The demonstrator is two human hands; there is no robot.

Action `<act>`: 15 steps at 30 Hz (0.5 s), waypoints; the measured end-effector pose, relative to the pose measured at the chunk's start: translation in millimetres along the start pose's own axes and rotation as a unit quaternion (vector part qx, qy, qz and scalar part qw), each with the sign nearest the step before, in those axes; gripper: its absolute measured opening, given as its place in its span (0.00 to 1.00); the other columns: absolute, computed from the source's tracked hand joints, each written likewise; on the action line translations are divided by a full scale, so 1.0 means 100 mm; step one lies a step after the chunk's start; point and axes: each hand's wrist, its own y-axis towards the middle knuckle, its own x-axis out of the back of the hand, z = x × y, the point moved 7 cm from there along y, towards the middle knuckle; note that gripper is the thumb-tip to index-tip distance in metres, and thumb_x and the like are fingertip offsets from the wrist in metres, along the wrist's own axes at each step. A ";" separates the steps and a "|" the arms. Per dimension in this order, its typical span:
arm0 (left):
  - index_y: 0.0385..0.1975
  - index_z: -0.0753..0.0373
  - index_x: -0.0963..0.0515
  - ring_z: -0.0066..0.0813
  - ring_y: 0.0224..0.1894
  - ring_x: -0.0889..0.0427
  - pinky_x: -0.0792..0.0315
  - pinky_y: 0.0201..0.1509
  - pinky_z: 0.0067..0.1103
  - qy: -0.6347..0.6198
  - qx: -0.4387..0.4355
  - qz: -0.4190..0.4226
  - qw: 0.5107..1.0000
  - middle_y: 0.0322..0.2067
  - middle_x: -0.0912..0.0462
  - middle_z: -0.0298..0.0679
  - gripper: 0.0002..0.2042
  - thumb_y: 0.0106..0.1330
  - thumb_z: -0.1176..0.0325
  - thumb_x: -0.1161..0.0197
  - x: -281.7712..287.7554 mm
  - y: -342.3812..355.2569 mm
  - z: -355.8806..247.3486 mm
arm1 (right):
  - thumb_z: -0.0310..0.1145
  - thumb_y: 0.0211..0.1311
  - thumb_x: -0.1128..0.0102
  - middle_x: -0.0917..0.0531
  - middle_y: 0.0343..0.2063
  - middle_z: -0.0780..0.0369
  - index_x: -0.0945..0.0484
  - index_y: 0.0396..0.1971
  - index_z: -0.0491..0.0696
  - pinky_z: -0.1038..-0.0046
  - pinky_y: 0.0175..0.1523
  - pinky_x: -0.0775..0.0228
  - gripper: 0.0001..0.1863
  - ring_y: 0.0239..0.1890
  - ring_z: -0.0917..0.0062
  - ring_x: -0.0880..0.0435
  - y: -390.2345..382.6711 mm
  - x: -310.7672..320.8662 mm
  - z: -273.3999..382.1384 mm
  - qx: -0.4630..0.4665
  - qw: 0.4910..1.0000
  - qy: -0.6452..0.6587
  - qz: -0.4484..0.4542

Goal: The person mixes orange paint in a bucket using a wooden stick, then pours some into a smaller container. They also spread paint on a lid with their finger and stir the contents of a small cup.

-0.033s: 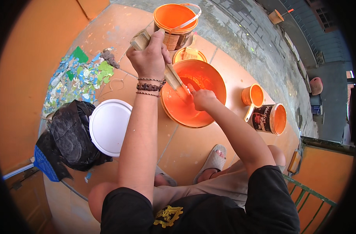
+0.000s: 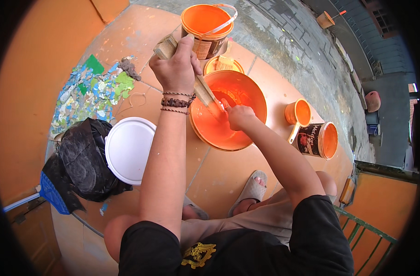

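Note:
My left hand [image 2: 175, 69] is closed around a wooden stick [image 2: 203, 92], held at a slant over a wide orange basin [image 2: 251, 96]; the stick's lower end is coated in orange paint inside it. My right hand [image 2: 237, 115] is at the basin beside that end, fingers mostly curled, index finger toward the stick; whether it holds anything I cannot make out. Orange paint pools in the basin. Behind it stand a paint bucket with a handle [image 2: 205, 20] and an orange-smeared lid [image 2: 217, 64] with a brush on it.
An orange dipper [image 2: 295, 110] and paint can [image 2: 329, 140] stand at right. At left are paint flakes [image 2: 93, 87], a black bag [image 2: 86, 156], white lid [image 2: 129, 149] and blue dustpan [image 2: 53, 195]. My sandalled foot [image 2: 249, 193] rests on the tiles; a green railing [image 2: 366, 230] is lower right.

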 end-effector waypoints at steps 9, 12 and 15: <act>0.09 0.64 0.32 0.20 0.06 0.34 0.39 0.11 0.18 0.011 -0.037 0.001 0.999 0.07 0.31 0.33 0.14 0.57 0.73 0.42 -0.05 0.03 -0.02 | 0.29 0.56 0.49 0.19 0.36 0.62 0.57 0.69 0.54 0.71 0.38 0.24 0.41 0.37 0.72 0.18 0.05 0.07 0.04 0.005 0.999 -0.036 -0.039; 0.11 0.65 0.31 0.19 0.06 0.34 0.39 0.11 0.18 0.016 -0.038 -0.022 0.999 0.08 0.31 0.33 0.13 0.57 0.72 0.41 -0.03 0.00 -0.01 | 0.29 0.56 0.49 0.19 0.34 0.61 0.49 0.66 0.52 0.71 0.38 0.24 0.36 0.37 0.71 0.17 -0.02 0.11 0.09 0.007 0.998 -0.044 -0.048; 0.13 0.65 0.29 0.19 0.07 0.34 0.39 0.11 0.18 0.012 -0.042 -0.029 0.999 0.08 0.31 0.33 0.12 0.58 0.72 0.41 -0.02 0.01 -0.01 | 0.28 0.57 0.49 0.19 0.34 0.60 0.35 0.59 0.49 0.70 0.39 0.23 0.26 0.38 0.69 0.17 -0.11 0.16 0.13 0.014 0.999 -0.032 -0.040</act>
